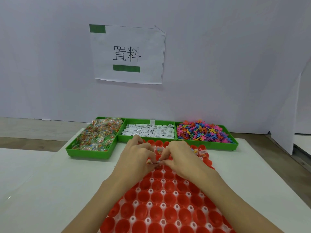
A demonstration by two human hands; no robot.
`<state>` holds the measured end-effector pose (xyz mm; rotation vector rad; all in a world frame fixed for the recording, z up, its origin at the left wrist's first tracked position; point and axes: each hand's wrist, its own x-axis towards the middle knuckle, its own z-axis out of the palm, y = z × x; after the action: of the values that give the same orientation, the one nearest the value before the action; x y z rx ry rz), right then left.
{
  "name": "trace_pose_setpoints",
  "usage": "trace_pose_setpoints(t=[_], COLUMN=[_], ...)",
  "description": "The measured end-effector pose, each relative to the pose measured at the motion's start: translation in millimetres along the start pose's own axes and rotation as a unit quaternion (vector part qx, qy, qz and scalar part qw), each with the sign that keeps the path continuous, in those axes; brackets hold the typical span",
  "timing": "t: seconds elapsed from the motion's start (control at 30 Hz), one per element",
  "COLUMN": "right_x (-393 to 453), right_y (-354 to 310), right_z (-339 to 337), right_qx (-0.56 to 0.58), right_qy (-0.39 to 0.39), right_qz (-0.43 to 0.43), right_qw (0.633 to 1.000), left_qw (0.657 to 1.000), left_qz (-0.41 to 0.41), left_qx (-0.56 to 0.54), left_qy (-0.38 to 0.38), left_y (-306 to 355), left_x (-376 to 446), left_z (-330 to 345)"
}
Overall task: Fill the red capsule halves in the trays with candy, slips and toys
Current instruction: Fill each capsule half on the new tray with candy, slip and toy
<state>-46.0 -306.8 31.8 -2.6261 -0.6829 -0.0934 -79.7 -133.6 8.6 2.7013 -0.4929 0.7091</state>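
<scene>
A white tray of several red capsule halves runs down the middle of the table toward me. Both hands meet over its far rows. My left hand has curled fingers and holds small clear candy packets. The fingertips of my right hand pinch one packet at the spot where the two hands touch. Candy packets lie in a few capsule halves at the far right of the tray. Most nearer halves look hollow.
Three green bins stand along the back by a white wall: candy packets at left, white paper slips in the middle, coloured plastic toy figures at right. A paper sign hangs on the wall. White tabletop lies on both sides.
</scene>
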Motion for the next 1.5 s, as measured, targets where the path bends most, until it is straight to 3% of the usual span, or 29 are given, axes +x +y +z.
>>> trace_pose_setpoints(t=[0.23,0.5,0.8,0.97,1.17,1.33,1.5], right_x=[-1,-3,-22,-49,-79,-80,-80], right_y=[-4,-8,14,34,59,67,68], right_z=[0,1,-14,-37,-37,-38,-36], right_qx=[-0.009,-0.08,0.072,0.164,0.251,0.296,0.303], right_qy=[0.011,0.018,0.063,0.123,0.196,0.211,0.213], right_qz=[-0.014,-0.057,0.016,0.041,0.086,0.106,0.099], right_qw=[1.0,0.995,0.995,0.978,0.944,0.926,0.923], left_qw=[0.998,1.0,0.999,0.995,0.983,0.961,0.958], left_qz=[0.044,-0.024,-0.033,-0.036,-0.132,-0.269,-0.28], left_qx=[0.034,-0.003,-0.007,-0.089,-0.072,0.029,0.01], left_qy=[-0.018,0.02,0.002,0.029,0.107,0.061,0.056], left_y=[-3,1,-3,-9,-46,-103,-120], left_x=[-2,0,-1,-1,-4,-21,-28], left_z=[2,4,1,-10,-23,-23,-14])
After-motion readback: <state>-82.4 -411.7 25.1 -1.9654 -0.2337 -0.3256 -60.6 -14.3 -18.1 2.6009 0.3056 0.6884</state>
